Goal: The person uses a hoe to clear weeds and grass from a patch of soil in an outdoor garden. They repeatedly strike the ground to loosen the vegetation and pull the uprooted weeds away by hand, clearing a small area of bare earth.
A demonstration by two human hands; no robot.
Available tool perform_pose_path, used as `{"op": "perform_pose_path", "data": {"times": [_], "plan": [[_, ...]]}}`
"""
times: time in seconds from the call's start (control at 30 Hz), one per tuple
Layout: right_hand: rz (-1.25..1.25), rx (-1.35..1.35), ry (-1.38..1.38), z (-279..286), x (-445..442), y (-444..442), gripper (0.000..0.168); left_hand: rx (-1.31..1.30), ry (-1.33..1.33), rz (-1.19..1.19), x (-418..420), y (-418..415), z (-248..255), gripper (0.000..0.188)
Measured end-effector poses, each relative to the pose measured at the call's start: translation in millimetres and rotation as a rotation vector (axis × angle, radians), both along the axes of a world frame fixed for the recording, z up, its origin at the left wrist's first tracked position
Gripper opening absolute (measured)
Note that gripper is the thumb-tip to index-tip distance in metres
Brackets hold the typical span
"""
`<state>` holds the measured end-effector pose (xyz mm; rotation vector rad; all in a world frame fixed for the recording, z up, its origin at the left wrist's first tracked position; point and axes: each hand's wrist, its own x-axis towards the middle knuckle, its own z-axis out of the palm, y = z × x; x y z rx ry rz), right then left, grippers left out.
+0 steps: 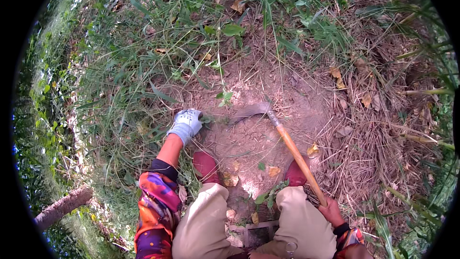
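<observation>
My left hand (187, 124), in a pale knitted work glove, is closed at the edge of the weeds, left of the bare soil. A small tuft of green weeds (206, 119) pokes out at its fingers; the fingertips themselves are hidden. At the lower right, my bare right hand (330, 211) grips the butt of a sickle's long wooden handle (296, 154). The sickle's curved metal blade (251, 109) lies over the soil, slightly blurred, its tip pointing left towards the glove. A gap separates tip and glove.
Bare soil (248, 140) lies between my dark red shoes (206, 167). Tall grass and weeds (133, 72) grow ahead and left. Dry straw (359, 144) covers the right side, with thick green stalks (427, 91) beyond. A tree trunk (64, 207) stands at lower left.
</observation>
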<state>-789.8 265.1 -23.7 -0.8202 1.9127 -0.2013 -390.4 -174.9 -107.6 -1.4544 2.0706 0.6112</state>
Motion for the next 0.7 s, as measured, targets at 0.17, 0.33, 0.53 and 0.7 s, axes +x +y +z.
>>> {"op": "perform_pose_path", "data": {"times": [0.17, 0.33, 0.53, 0.7], "plan": [[-0.331, 0.011, -0.153, 34.2, -3.1, 23.3, 0.006, -0.147, 0.645, 0.932, 93.4, 4.7, -5.4, 0.019], [-0.463, 0.057, -0.100, 4.4, 7.8, -38.4, 0.010, -0.061, 0.657, 1.024, 112.0, 44.6, -15.5, 0.010], [-0.501, -0.021, -0.054, 15.3, 5.8, -42.5, 0.012, -0.222, 0.869, 1.061, 184.2, 89.3, 29.4, 0.001], [-0.626, 0.019, -0.026, 32.5, 6.2, -10.9, 0.013, -0.288, -0.538, 0.536, 285.3, 181.2, 54.8, 0.031]]}}
